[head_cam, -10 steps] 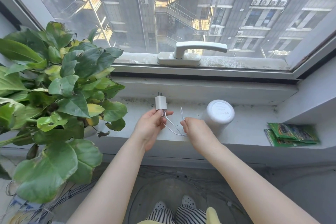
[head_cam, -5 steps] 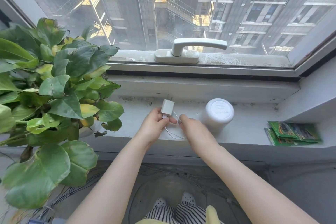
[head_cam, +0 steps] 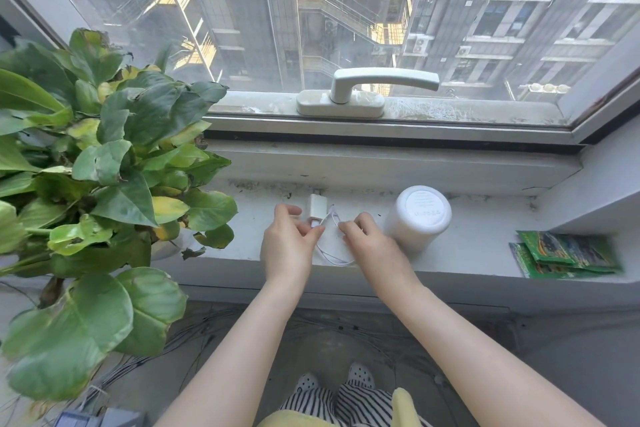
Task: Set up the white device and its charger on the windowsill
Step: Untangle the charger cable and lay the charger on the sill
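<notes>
The white cylindrical device (head_cam: 419, 217) stands upright on the grey windowsill (head_cam: 478, 246), right of centre. A small white charger plug (head_cam: 317, 207) lies on the sill near the window frame, prongs pointing away from me. Its thin white cable (head_cam: 332, 255) loops toward the sill's front edge. My left hand (head_cam: 289, 243) pinches the cable end at the plug's near side. My right hand (head_cam: 369, 241) pinches the cable a little to the right, just left of the device.
A large leafy potted plant (head_cam: 104, 166) fills the left of the sill. Green packets (head_cam: 568, 253) lie at the right end. A window handle (head_cam: 360, 90) sits on the frame above. Wires run across the floor below.
The plug has come down from being held upright in my left hand to lying on the sill. My hands have moved closer together on the cable.
</notes>
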`<state>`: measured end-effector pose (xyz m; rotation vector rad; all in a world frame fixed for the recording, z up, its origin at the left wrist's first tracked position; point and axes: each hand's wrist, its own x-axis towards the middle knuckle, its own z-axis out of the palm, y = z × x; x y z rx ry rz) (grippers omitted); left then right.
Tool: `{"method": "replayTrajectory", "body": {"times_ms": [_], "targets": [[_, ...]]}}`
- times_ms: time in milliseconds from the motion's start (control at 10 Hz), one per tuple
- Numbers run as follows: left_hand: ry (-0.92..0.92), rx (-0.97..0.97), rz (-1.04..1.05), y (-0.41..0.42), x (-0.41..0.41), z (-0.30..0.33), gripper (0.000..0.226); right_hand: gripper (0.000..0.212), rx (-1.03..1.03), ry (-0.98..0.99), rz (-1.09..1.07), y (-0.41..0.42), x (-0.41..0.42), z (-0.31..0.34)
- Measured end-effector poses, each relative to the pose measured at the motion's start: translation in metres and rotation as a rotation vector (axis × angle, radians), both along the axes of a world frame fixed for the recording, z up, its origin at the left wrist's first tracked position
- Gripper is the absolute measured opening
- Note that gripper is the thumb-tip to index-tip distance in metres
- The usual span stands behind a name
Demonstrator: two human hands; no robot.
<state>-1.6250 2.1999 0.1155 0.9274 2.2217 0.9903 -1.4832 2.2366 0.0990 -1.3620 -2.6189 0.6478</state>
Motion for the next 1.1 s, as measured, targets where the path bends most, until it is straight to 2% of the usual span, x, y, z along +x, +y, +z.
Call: {"method": "replayTrajectory", "body": {"times_ms": [100,200,300,400,600,700,800,900,1000,1100], "targets": [[0.064,-0.008,-0.022,-0.002,0.000,-0.001,0.035,0.011,-0.089,0.099,-0.034,0.000,-0.002,0.000],[0.112,-0.021,-0.064,-0.002,-0.001,-0.002,0.038,0.013,-0.100,0.173,-0.005,-0.002,-0.005,0.004],[0.108,0.027,-0.108,-0.002,-0.001,-0.005,0.031,0.024,0.009,0.155,0.027,-0.002,-0.004,0.005],[0.140,0.061,-0.193,-0.003,0.001,-0.009,0.022,0.030,0.027,0.149,0.012,-0.003,-0.006,0.006],[0.173,0.124,-0.252,-0.008,-0.003,-0.012,0.013,0.024,-0.094,0.206,-0.152,0.001,-0.009,-0.003],[0.185,0.156,-0.299,-0.015,-0.005,-0.013,0.011,0.025,-0.037,0.197,-0.119,0.000,-0.004,-0.013],[0.196,0.184,-0.297,-0.016,-0.006,-0.015,0.014,0.037,-0.034,0.203,-0.098,0.001,-0.008,-0.011],[0.189,0.188,-0.287,-0.008,-0.006,-0.016,0.015,0.040,0.041,0.204,-0.063,0.001,-0.013,-0.015],[0.179,0.181,-0.287,-0.004,-0.006,-0.016,0.015,0.034,-0.044,0.170,-0.120,0.001,-0.014,-0.018],[0.189,0.180,-0.255,-0.009,-0.005,-0.017,0.017,0.050,-0.019,0.109,-0.140,-0.002,-0.014,-0.015]]}}
